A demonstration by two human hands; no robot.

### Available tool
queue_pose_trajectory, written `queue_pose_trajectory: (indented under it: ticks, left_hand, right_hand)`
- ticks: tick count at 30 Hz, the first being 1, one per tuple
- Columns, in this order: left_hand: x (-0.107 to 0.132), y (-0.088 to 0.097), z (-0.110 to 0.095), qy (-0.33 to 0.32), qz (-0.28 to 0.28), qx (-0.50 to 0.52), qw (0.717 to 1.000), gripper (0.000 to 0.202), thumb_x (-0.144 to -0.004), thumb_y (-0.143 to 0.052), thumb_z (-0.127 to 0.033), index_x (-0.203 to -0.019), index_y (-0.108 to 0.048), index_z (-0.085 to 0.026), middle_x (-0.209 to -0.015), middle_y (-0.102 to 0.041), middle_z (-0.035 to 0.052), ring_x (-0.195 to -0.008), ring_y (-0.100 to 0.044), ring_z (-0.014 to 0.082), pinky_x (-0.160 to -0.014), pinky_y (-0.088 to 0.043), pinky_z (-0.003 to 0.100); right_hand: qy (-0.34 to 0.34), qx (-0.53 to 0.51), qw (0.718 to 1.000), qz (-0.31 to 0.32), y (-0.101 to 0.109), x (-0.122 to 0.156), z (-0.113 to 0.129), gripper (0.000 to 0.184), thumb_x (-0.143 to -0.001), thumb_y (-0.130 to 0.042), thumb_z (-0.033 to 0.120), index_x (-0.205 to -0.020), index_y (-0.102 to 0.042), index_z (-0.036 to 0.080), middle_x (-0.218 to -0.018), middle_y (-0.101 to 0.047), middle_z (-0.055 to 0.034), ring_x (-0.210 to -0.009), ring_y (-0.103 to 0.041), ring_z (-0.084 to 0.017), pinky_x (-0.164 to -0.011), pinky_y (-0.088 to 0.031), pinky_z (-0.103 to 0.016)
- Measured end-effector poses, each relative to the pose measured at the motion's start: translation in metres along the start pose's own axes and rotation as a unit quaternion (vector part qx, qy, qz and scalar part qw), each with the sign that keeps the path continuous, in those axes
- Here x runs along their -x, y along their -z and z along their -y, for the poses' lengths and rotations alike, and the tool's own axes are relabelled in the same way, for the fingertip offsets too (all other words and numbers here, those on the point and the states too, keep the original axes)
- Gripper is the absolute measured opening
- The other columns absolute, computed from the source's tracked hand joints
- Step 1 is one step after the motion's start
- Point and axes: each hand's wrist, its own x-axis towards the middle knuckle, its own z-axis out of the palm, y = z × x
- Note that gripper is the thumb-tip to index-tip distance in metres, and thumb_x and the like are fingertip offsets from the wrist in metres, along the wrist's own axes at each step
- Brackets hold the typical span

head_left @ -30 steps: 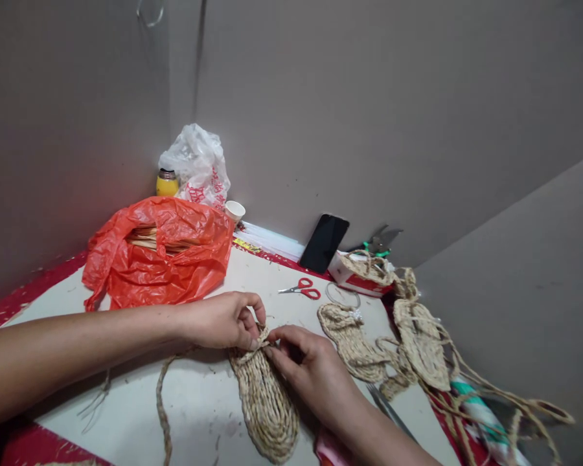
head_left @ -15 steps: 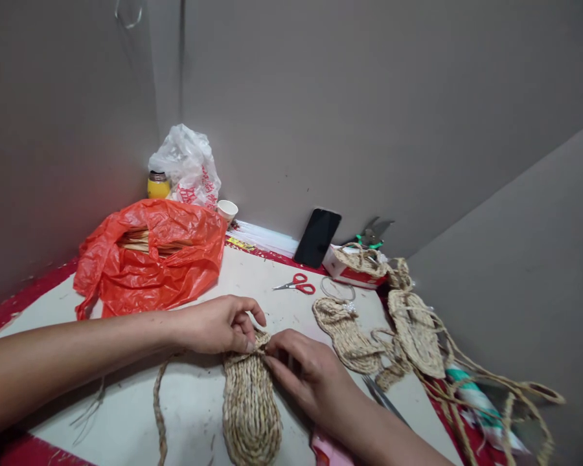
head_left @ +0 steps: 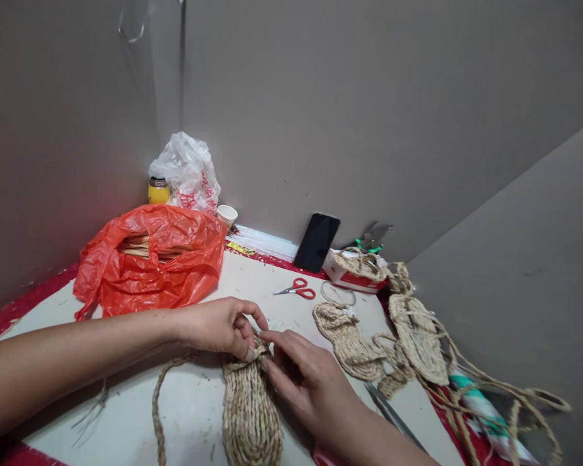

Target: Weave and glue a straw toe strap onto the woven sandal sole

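A woven straw sandal [head_left: 252, 414] with coiled braid lies sole-lengthwise on the pale board in front of me, its rounded end toward me. My left hand [head_left: 223, 330] pinches the braid at the far end of it, thumb and fingers closed. From the right, my right hand [head_left: 306, 375] holds the same strap area between thumb and index finger, close to the left fingertips. Part of the strap is hidden under the fingers. A loose braided straw cord [head_left: 159, 408] trails on the board below my left forearm.
Left stands a red plastic bag [head_left: 150, 285] of straw. Red-handled scissors [head_left: 298, 289], a phone [head_left: 317, 243] and a box [head_left: 352, 278] lie behind. On the right are woven soles [head_left: 347, 343], a straw sandal [head_left: 418, 336] and tweezers [head_left: 393, 417].
The right index finger has moved up and left over the strap, nearer the left fingers. The view has tilted slightly, so the scene sits a little lower.
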Motion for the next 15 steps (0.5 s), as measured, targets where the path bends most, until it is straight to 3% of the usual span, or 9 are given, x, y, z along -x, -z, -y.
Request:
queue_pose_trajectory:
  ticks: [5, 15]
  left_hand:
    - [-0.0033, 0.0048, 0.0015, 0.015, 0.028, 0.063, 0.997, 0.043, -0.06, -0.07, -0.005, -0.098, -0.055, -0.017, -0.068, -0.06, -0.0053, -0.058, -0.054, 0.0084, -0.06, -0.041, 0.024]
    - [-0.0013, 0.0058, -0.003, 0.007, 0.015, 0.044, 0.999, 0.04, -0.057, -0.061, -0.004, -0.095, -0.056, -0.017, -0.068, -0.059, -0.005, -0.057, -0.052, 0.0083, -0.056, -0.039, 0.022]
  right_hand:
    - [-0.001, -0.053, 0.998, 0.015, -0.0002, -0.0058, -0.0003, 0.018, -0.087, -0.052, 0.01, -0.095, -0.065, 0.02, -0.079, -0.064, -0.004, -0.069, -0.06, -0.014, -0.063, -0.048, -0.025]
    - [0.023, -0.078, 0.997, 0.01, 0.0013, -0.0059, -0.0007, 0.027, -0.089, -0.051, 0.011, -0.108, -0.067, 0.022, -0.082, -0.063, -0.0062, -0.071, -0.063, -0.015, -0.063, -0.051, -0.028]
